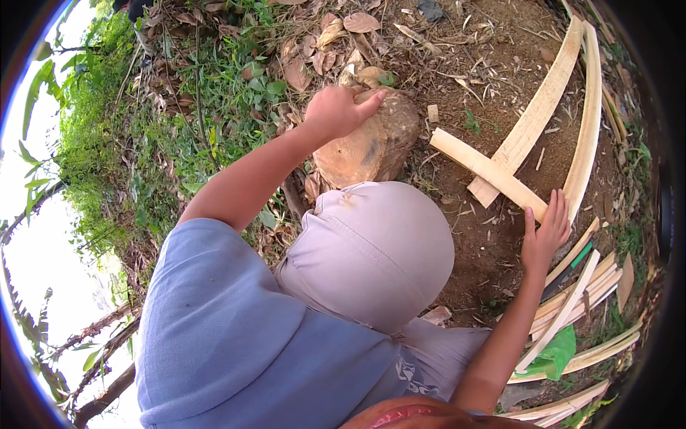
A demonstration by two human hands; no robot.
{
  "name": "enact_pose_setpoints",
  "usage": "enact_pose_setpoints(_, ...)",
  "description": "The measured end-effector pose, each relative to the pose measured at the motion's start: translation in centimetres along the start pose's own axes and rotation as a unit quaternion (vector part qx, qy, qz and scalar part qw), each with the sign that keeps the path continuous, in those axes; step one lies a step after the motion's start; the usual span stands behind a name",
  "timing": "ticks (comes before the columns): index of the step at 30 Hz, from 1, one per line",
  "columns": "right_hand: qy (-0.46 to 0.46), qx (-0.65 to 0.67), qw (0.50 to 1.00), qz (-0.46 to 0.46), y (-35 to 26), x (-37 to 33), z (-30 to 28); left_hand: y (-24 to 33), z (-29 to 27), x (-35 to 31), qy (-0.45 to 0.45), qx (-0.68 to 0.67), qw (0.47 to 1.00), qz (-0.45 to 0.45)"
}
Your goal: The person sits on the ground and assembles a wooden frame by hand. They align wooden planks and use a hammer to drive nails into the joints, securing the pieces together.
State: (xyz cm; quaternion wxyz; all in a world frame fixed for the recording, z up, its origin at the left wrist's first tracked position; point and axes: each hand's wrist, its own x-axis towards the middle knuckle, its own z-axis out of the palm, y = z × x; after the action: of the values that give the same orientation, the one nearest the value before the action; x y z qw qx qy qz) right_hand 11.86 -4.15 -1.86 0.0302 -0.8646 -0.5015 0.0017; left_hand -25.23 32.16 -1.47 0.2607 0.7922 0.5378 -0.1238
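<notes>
My left hand (341, 112) rests on a thick log (371, 143) at the upper middle. Its thumb stretches to the right over the wood, while the other fingers are hidden behind the hand. My right hand (547, 232) is at the near end of a pale, short wooden strip (486, 168), thumb on one side and fingers on the other. The far end of that strip points toward the log, and it crosses over a wider wooden strip (532, 118). Close to my right fingertips runs a long, bent wooden strip (587, 114).
Several pale strips (582, 297) lie in a pile at the right, with a green plastic piece (557, 355) among them. A small wood block (433, 113) sits beside the log. Dry leaves (361, 23) and chips litter the soil. Green plants (107, 157) grow at the left.
</notes>
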Motion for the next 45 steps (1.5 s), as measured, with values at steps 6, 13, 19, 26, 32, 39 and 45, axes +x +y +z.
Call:
enact_pose_setpoints(6,0.002,-0.053,0.998,0.024,-0.6,0.7,-0.7,-4.3,0.4,0.2,0.032,-0.057,0.997,-0.03)
enact_pose_setpoints(13,-0.011,-0.123,0.992,0.027,-3.0,1.7,-2.6,-3.8,0.1,-0.6,0.077,-0.1,0.987,0.102)
enact_pose_setpoints(19,0.038,0.105,0.99,-0.086,-11.1,2.2,-5.8,-10.6,-0.6,3.2,-0.062,-0.365,0.926,-0.075)
enact_pose_setpoints(26,-0.432,0.601,0.671,0.045,-23.2,3.0,1.9,-13.6,7.5,-3.7,0.027,-0.446,0.861,-0.244)
enact_pose_setpoints(32,-0.364,0.611,0.703,-0.018,-29.9,1.6,8.1,-11.2,6.9,-5.6,0.052,-0.388,0.899,-0.197)
enact_pose_setpoints(39,-0.379,0.721,0.578,-0.051,-29.9,0.7,10.5,-10.2,4.8,-7.7,0.087,-0.296,0.921,-0.238)
enact_pose_setpoints(45,-0.425,0.697,0.571,-0.086,-31.7,1.1,8.0,-14.6,8.5,-9.0,0.094,-0.33,0.906,-0.248)
